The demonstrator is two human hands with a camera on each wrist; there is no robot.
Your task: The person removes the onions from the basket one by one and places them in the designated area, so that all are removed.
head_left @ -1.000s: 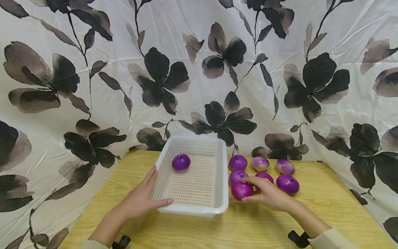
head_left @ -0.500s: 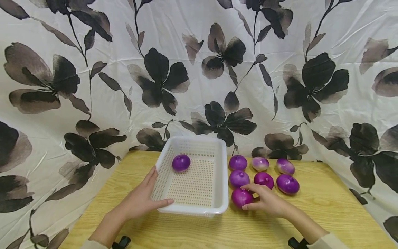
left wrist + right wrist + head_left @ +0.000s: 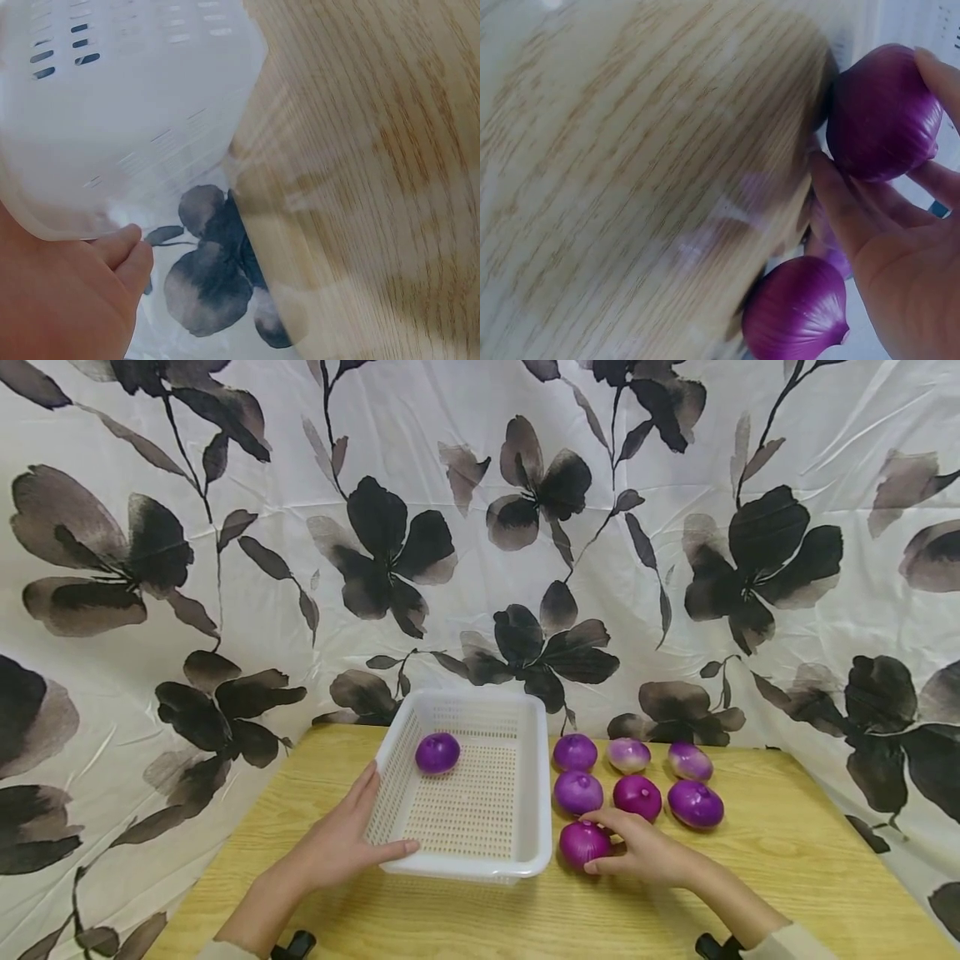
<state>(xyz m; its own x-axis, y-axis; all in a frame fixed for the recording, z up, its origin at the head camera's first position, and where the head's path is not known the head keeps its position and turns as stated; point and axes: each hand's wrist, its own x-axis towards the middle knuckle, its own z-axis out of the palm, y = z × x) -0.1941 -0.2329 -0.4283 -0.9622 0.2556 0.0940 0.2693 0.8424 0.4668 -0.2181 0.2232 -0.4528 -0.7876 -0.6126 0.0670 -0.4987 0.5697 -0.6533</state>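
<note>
A white plastic basket (image 3: 543,793) with perforated walls stands on the table, one red onion (image 3: 437,752) lying inside at its far left. My left hand (image 3: 345,831) holds the basket's near left corner, thumb over the rim and fingers along the outer side wall. In the left wrist view, fingertips (image 3: 129,244) show just under the rim. To the right of the basket, my right hand (image 3: 637,852) grips another red onion (image 3: 583,845) between thumb and fingers. The right wrist view shows this onion (image 3: 885,112) close up, fingers around its side and top.
Several more red onions stand in two rows beyond my right hand, among them a dark one (image 3: 637,797), a paler one (image 3: 578,792) and a whitish one (image 3: 628,755). A flowered cloth (image 3: 480,568) hangs behind the wooden table (image 3: 480,918).
My right hand has brought the gripped onion slightly toward me, away from the onion rows, and now stays nearly still. The left hand and basket have not moved.
</note>
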